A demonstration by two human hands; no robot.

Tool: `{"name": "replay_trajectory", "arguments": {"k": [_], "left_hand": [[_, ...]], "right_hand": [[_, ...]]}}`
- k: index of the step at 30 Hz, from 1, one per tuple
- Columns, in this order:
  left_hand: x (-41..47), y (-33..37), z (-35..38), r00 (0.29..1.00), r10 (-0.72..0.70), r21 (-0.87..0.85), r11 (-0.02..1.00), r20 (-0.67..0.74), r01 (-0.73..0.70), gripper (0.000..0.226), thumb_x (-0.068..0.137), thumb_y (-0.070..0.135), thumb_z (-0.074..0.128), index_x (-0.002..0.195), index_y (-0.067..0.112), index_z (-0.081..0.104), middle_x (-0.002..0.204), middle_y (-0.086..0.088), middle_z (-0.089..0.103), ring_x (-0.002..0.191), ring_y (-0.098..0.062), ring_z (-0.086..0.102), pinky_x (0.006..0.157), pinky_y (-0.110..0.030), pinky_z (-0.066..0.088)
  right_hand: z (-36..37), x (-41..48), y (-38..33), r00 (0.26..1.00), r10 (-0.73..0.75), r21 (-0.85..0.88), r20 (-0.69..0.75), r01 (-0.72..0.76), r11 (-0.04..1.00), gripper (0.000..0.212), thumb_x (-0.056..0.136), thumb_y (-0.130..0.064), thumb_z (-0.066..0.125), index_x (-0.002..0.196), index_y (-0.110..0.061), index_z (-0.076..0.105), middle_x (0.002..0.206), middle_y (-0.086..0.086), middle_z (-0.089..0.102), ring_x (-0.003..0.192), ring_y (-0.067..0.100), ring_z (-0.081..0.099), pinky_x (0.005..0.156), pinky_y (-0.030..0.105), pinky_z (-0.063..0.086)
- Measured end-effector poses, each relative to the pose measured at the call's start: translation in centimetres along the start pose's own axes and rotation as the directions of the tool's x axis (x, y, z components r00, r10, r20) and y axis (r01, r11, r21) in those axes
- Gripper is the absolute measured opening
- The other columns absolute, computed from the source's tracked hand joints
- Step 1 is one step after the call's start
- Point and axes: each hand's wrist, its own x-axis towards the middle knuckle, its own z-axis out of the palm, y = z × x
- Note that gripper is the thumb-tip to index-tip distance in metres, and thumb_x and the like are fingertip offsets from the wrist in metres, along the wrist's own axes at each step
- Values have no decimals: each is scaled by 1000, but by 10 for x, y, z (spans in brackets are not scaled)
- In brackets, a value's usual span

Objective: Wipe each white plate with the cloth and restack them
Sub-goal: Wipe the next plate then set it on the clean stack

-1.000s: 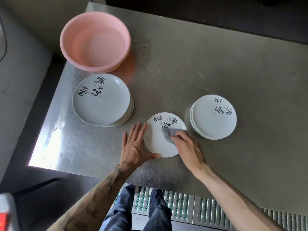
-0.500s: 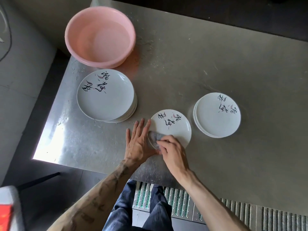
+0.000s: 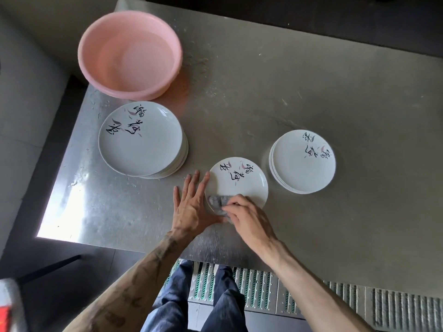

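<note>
**Mid-wipe: one plate out, two stacks waiting**

One white plate (image 3: 239,180) lies alone on the steel table (image 3: 311,92). The right hand (image 3: 249,219) pinches the grey cloth (image 3: 217,202) in curled fingers and presses it on the plate's rim at 7 o'clock. The left hand (image 3: 191,207) lies flat with fingers straight, holding nothing, bracing the rim at 9 o'clock.

From this plate, the large stack (image 3: 141,140) is at 10 o'clock, the smaller stack (image 3: 303,161) at 3 and the pink basin (image 3: 129,53) at 11.

Judgement: this plate is still in hand and not restacked. Which stack is already wiped cannot be told.
</note>
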Motion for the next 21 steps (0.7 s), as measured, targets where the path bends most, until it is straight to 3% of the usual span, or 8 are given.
{"name": "replay_trajectory", "arguments": {"k": [5,8,12,17,21], "left_hand": [[-1,3,3,999,-16,-36,999,-30,15,145,44,89,75,159,46,-2,172,9,-2,156,-10,-11,124,-53,-5],[0,5,5,998,-35,-41,999,-48,33,145,43,89,75,159,47,-1,171,9,1,157,-12,-8,124,-56,-1],[0,6,5,997,-47,-31,998,-66,45,144,42,93,69,159,44,2,171,9,5,158,-13,-4,123,-59,3],[-1,7,4,998,-32,1,999,-62,32,143,45,92,70,160,43,0,171,6,5,158,-16,-3,122,-62,4],[-1,9,1,999,-27,13,1000,-46,27,144,45,92,70,160,44,-2,172,5,5,158,-17,-3,123,-63,4]], "right_hand": [[-26,20,33,988,71,-199,-138,-98,975,29,84,-4,70,109,-16,75,117,-1,63,103,24,61,73,41,56],[-30,46,34,974,46,-274,-222,-107,956,26,83,1,63,104,-10,72,115,6,64,101,31,59,76,43,51],[-33,55,38,981,-37,-389,-188,-40,921,26,87,-3,54,106,-12,69,115,7,62,103,31,57,84,42,47],[-17,9,35,943,136,-274,-305,-224,935,21,87,-7,63,104,-18,70,114,1,62,102,27,56,79,41,51],[-10,1,28,939,150,-238,-308,-228,944,23,81,-5,74,99,-18,74,107,0,66,93,26,60,71,36,52]]}}
